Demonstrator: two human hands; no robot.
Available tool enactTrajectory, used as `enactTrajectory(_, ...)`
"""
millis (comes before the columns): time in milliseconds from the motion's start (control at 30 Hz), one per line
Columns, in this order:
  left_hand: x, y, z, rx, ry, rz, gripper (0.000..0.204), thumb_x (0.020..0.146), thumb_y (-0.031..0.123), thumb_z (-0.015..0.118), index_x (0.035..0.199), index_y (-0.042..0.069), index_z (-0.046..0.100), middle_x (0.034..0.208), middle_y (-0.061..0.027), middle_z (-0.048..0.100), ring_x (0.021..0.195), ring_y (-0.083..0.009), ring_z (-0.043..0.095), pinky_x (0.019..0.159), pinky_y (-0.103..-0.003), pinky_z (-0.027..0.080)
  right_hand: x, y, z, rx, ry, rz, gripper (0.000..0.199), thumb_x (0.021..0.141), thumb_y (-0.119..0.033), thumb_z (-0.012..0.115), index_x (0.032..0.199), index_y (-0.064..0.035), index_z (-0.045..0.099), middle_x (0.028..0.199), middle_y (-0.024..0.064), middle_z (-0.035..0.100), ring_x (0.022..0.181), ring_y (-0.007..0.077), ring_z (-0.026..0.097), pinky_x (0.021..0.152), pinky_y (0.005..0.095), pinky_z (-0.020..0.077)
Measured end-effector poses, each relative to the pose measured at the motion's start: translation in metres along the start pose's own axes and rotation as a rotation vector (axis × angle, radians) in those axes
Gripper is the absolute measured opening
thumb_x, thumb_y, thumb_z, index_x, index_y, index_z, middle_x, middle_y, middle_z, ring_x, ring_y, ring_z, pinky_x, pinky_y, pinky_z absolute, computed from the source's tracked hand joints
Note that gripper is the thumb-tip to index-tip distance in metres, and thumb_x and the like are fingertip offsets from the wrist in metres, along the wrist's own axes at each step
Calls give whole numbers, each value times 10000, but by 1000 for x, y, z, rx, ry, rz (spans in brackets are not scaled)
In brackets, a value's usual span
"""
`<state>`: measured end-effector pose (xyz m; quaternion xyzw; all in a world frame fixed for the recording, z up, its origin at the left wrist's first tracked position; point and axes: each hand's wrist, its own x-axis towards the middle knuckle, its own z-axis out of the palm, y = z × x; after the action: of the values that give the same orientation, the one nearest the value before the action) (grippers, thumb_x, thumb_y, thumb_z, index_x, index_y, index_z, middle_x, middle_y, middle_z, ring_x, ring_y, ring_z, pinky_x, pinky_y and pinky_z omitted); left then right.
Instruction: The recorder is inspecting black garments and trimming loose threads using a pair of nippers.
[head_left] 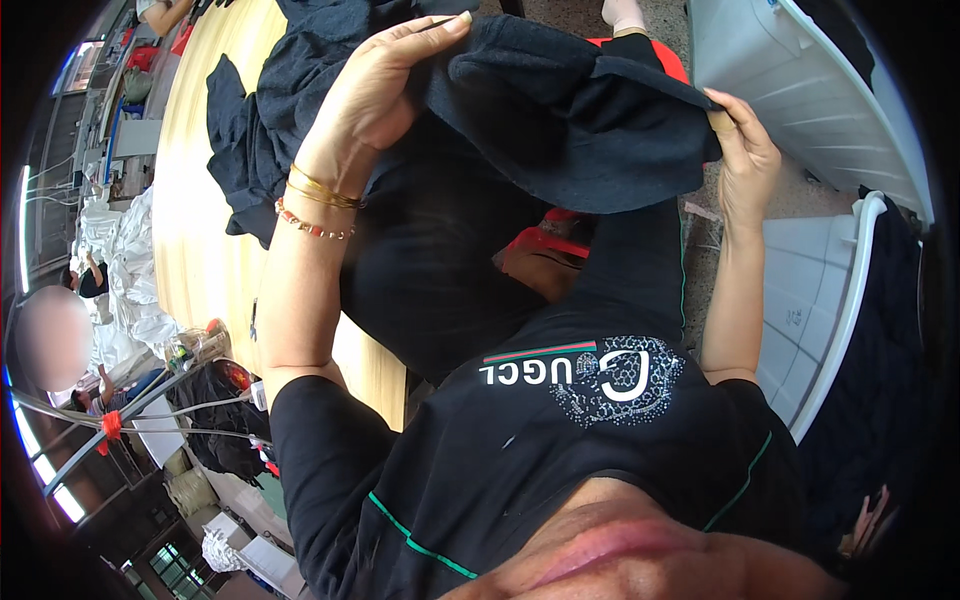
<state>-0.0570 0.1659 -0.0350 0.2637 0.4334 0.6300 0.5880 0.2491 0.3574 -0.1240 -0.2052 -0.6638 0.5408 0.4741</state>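
Observation:
A dark navy or black cloth garment (pixel 590 130) is spread between my two hands, above my lap. My right hand (pixel 742 155) is closed in a pinch on its right-hand edge. At the garment's upper left edge, my left hand (pixel 385 90) is closed on the cloth, its fingers long and pressed together. A thin dark line shows by the left fingertips; what it is cannot be made out. The garment's lower edge hangs in a curve, and folds run across its middle.
More dark garments (pixel 270 110) lie heaped on the light wooden table (pixel 190 190) at my left. Large white plastic bins (pixel 815 290) stand on the right. A red stool (pixel 545 243) shows below me. White cloth (pixel 125 260) is piled farther left, near another person (pixel 95 280).

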Motion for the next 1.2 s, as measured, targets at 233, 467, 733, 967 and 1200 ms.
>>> enactTrajectory(233, 2, -14, 34, 754, 237, 355, 211, 967, 160, 668, 1099, -3, 687, 1006, 8, 682, 958, -54, 614, 885, -187, 465, 23, -65, 49, -491, -365, -845, 287, 734, 71, 729, 999, -38, 741, 916, 76, 683, 738, 218, 685, 643, 295, 568)
enactTrajectory(467, -10, -25, 87, 1184, 56, 532, 197, 952, 155, 684, 1046, -18, 671, 894, -20, 667, 832, -61, 600, 736, -207, 492, 21, -71, 74, -537, -391, -1067, 180, 750, -35, 747, 929, -32, 724, 932, 72, 688, 692, 176, 684, 569, 260, 555)
enactTrajectory(733, -19, -11, 104, 732, -22, 139, 142, 979, 76, 619, 974, -64, 642, 817, -51, 642, 768, -87, 560, 714, -244, 493, 10, -74, 70, -584, -384, -977, 273, 690, 61, 811, 934, -32, 731, 871, 74, 679, 708, 174, 679, 582, 262, 557)
enactTrajectory(967, -14, -16, 89, 647, -73, 114, 188, 993, 111, 617, 1041, -62, 672, 861, -4, 652, 792, -43, 539, 703, -203, 475, 12, -69, 75, -585, -358, -1081, 243, 685, 40, 769, 911, -33, 715, 877, 71, 659, 650, 169, 656, 509, 266, 536)
enactTrajectory(1200, -13, -20, 87, 668, -124, 150, 195, 990, 123, 627, 1047, -56, 678, 856, 10, 653, 777, -30, 532, 682, -195, 464, 13, -66, 71, -608, -360, -1091, 272, 673, 59, 760, 922, -40, 713, 885, 73, 652, 655, 170, 653, 516, 270, 537)
